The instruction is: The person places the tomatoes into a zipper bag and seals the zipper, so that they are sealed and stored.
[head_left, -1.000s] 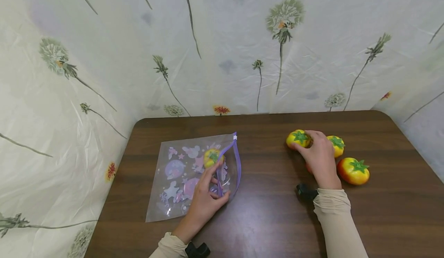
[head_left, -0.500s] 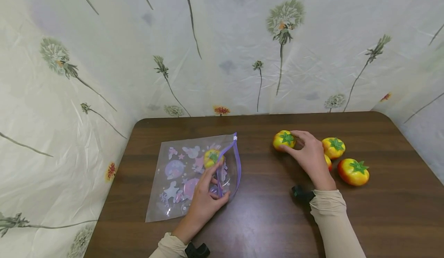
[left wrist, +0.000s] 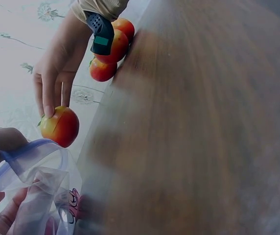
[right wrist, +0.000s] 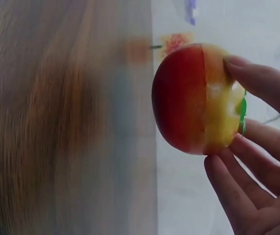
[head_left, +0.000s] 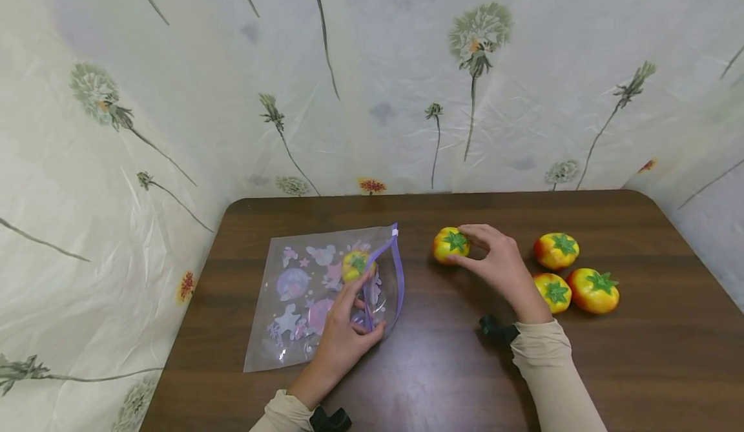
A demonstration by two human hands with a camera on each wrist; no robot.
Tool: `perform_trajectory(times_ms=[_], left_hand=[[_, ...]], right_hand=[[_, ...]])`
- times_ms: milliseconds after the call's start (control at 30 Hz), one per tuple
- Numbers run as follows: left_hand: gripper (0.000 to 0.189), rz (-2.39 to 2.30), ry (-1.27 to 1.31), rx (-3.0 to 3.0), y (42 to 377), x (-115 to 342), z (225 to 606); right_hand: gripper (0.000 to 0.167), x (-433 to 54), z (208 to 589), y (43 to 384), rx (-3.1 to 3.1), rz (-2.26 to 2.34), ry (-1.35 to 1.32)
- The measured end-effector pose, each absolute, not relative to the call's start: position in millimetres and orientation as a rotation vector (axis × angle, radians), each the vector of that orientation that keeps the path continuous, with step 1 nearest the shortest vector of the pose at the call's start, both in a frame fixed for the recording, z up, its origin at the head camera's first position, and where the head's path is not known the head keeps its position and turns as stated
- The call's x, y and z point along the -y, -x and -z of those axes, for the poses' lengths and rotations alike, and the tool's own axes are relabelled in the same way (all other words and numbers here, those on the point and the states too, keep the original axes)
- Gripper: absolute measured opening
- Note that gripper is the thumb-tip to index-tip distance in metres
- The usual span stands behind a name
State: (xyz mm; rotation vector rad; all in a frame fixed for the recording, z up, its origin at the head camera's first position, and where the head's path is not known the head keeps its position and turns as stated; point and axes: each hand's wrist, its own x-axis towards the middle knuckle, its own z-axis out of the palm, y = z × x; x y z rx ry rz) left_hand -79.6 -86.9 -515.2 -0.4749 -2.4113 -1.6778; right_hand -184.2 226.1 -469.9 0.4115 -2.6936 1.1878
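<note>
My right hand (head_left: 496, 264) grips a toy tomato (head_left: 451, 245), red and yellow with a green leafy top. Thumb and fingertips pinch its sides, and in the right wrist view the tomato (right wrist: 194, 100) is off the tabletop. To the left lies a clear zip bag (head_left: 264, 329) with pink and purple prints and a purple zip edge. My left hand (head_left: 344, 335) holds this bag at its parted mouth, with some fingers seen through plastic in the left wrist view. Inside the bag, near the mouth, another toy tomato (head_left: 356, 265) shows through.
Three more toy tomatoes stand grouped at the right: a back one (head_left: 556, 251), a front left one (head_left: 552, 292) and a front right one (head_left: 591, 291). The brown wooden table (head_left: 430, 380) meets a flower-printed sheet (head_left: 378, 96) behind it.
My right hand has carried its toy tomato leftward from the group toward the bag, uncovering the tomatoes behind it. The left hand and bag have stayed in place.
</note>
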Motion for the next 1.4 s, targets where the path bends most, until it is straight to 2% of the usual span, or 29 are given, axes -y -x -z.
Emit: perform_trajectory(times_ms=[667,1400], left_hand=[[0.094,1.660,0.479,2.439,79.1,87.6,513.6],[0.092,1.659,0.461,2.462,79.7,88.2,512.8]], right_hand=[[0.059,-167.6,466.0,167.5,2.631,-1.116,-0.794],[0.059,-132.7,474.5,155.5,2.698,-1.069,-0.911]])
